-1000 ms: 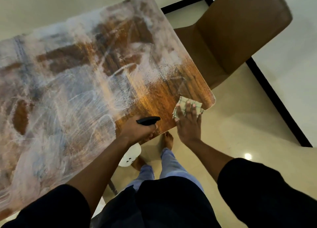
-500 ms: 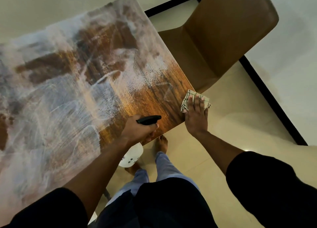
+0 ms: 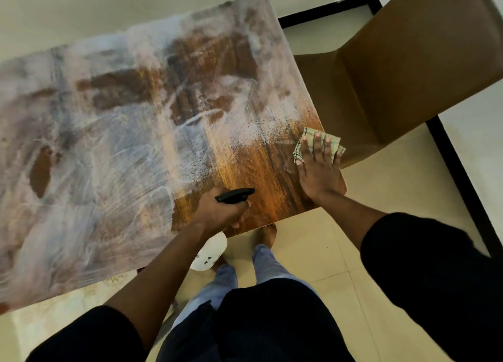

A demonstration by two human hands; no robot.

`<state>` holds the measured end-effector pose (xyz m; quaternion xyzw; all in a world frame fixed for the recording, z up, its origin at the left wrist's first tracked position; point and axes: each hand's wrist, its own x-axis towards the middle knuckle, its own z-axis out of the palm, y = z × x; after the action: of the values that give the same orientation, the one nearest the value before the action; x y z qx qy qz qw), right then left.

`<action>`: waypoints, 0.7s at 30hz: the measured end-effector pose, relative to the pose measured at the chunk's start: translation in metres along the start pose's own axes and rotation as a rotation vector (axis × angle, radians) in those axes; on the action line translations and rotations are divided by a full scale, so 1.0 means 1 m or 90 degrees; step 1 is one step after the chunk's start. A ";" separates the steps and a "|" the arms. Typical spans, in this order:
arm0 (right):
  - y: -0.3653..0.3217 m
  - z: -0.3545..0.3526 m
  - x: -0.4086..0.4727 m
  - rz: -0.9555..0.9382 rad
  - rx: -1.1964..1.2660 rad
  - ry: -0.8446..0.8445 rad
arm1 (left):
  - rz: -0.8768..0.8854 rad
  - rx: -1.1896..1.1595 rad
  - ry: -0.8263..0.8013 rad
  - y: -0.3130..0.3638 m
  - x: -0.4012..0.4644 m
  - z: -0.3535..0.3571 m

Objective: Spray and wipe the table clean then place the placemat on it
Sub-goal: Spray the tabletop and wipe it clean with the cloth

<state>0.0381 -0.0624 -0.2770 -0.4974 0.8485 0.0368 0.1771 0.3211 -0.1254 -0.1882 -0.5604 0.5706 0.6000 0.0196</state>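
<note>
The right hand (image 3: 319, 168) has slid the folded cloth (image 3: 321, 145) from the desk's near right corner up along its right edge, so the wipe now works toward the chair (image 3: 408, 70); fingers lie flat and spread, pressing the cloth down. The left hand (image 3: 220, 212) grips the spray bottle (image 3: 234, 194) at the desk's near edge. Most of the desk (image 3: 109, 144) left of the cloth is streaked white, so much wiping likely remains; no placemat shows. The cloth overhangs the edge beside the chair; open room lies leftward.
</note>
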 end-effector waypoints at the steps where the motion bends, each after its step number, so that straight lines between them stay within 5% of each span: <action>1: -0.008 0.003 -0.005 -0.014 0.000 0.003 | -0.012 -0.005 0.010 -0.002 -0.001 -0.003; 12: -0.084 0.027 -0.058 -0.313 -0.018 -0.053 | -0.021 -0.051 0.101 -0.020 -0.011 -0.018; 18: -0.043 -0.002 -0.003 -0.080 0.016 -0.036 | -0.030 -0.040 0.089 -0.037 -0.024 -0.028; 21: -0.041 -0.005 0.005 -0.058 0.010 -0.047 | -0.054 -0.047 0.105 -0.048 -0.032 -0.035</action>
<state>0.0696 -0.0887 -0.2696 -0.5326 0.8179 0.0404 0.2140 0.3878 -0.1140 -0.1884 -0.6317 0.5239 0.5709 -0.0228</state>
